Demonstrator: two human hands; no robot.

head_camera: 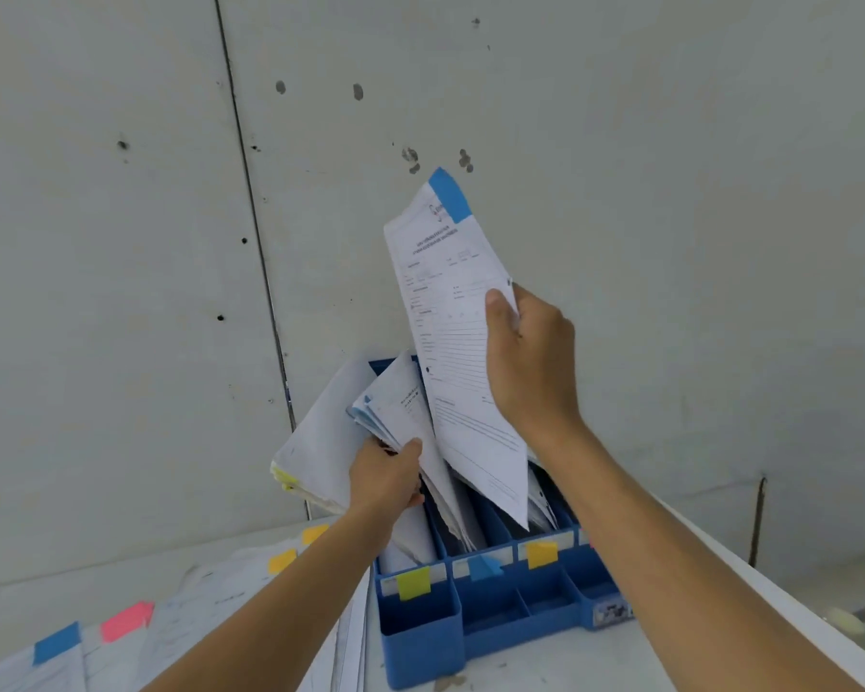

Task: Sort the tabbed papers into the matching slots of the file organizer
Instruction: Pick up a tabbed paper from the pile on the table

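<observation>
We see a blue-tabbed sheet (450, 317) tilted above the blue organizer (420, 636). In its labelled slots lean filed papers (405, 407).

Two bare arms and two bare hands show. The left hand (386, 476) is over the left end of the blue file organizer (420, 641), the right hand (530, 362) higher above it. The right thumbnail is short and plain.

organizer (495, 606) on table (545, 661), loose papers (196, 601) left
</observation>
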